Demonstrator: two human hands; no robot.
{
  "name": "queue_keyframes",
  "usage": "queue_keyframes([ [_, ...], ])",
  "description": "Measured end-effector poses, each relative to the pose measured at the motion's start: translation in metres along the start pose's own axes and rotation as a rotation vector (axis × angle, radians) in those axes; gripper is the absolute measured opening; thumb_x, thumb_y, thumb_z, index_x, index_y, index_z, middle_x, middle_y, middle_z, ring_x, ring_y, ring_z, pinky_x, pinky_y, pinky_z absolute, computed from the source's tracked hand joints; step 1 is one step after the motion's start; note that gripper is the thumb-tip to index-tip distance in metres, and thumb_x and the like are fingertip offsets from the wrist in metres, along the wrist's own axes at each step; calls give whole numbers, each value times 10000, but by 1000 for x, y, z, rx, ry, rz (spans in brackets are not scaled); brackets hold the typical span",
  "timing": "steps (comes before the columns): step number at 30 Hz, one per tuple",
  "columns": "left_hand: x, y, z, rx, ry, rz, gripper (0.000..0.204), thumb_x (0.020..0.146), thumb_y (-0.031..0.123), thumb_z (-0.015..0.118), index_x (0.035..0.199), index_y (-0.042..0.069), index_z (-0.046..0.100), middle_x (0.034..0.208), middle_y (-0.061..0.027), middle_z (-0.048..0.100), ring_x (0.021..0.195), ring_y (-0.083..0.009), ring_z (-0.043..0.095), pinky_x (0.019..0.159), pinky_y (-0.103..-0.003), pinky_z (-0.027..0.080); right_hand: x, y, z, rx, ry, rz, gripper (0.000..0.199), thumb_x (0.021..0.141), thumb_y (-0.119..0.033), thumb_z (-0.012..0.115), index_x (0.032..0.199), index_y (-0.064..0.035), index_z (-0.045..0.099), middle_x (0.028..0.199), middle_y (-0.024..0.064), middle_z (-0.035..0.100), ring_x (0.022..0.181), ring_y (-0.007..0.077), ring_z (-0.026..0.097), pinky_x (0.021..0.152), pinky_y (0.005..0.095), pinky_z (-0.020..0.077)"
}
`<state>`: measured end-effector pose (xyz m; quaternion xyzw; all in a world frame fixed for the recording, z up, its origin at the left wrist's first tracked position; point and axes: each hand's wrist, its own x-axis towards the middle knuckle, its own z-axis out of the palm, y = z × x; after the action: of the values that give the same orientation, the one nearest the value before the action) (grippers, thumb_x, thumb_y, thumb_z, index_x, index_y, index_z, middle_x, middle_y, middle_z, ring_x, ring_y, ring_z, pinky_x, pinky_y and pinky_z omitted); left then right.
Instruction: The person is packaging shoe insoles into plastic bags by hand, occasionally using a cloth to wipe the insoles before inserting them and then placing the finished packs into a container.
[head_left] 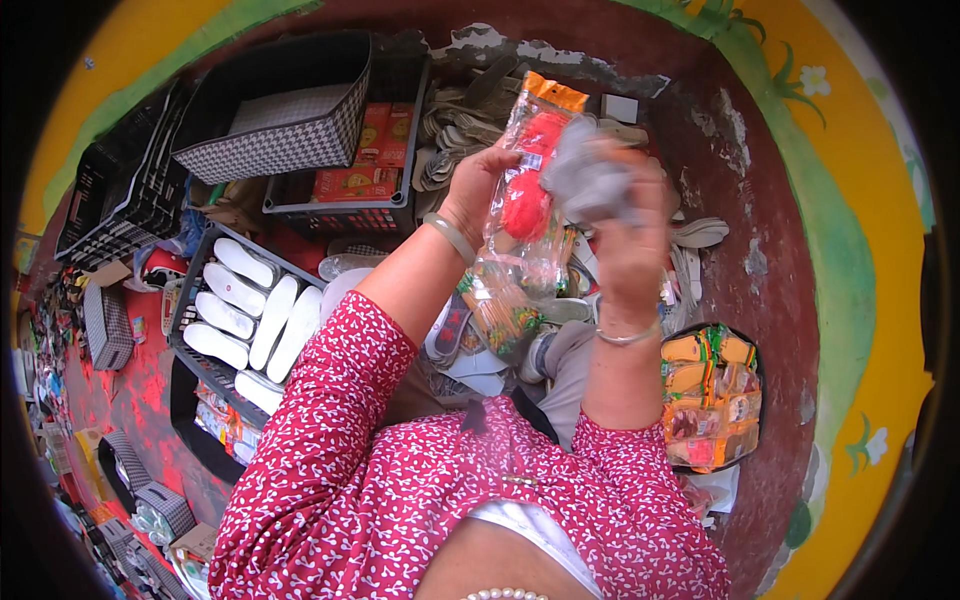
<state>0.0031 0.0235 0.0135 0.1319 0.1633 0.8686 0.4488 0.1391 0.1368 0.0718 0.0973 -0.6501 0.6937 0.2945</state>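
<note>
2 hands (475, 188) (636, 228), 1 packet (525, 205), 1 cloth (588, 178)

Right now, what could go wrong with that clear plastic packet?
Slip: the left hand grips the plastic packet near one side edge, so it might twist or slide loose.
Knock: the right hand shows blurred with a grey bundle close beside the packet, so it could bump it or lose the bundle.
</note>
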Motion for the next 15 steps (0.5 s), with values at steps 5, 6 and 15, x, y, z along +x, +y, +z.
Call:
queue_keyframes([
  [5, 4, 4, -9, -71, 72, 14, 320, 847, 153, 391, 1049, -28, 561, 1010, -190, 629, 937, -293, 612, 913, -405, 456, -5, 31, 4, -733, -489, -68, 555, 785, -357, 631, 1275, -128, 510, 1409, 173, 337, 1354, 372, 179, 1083, 487, 132],
  [6, 3, 8, -17, -129, -133, -12, 407, 905, 258, 353, 1149, -22, 520, 1097, -196, 596, 1011, -297, 585, 967, -428, 411, -5, 33, 4, -781, -463, -107, 591, 774, -417, 648, 1275, -133, 513, 1427, 187, 304, 1366, 386, 133, 1086, 506, 96],
  [15, -5, -15, 15, 95, 12, 34, 613, 947, 520, 269, 1328, 53, 384, 1285, -137, 482, 1160, -266, 492, 999, -387, 390, -7, 58, 14, -1076, -184, -263, 491, 828, -299, 604, 1288, -167, 494, 1427, 184, 279, 1324, 414, 227, 1059, 517, 185],
])
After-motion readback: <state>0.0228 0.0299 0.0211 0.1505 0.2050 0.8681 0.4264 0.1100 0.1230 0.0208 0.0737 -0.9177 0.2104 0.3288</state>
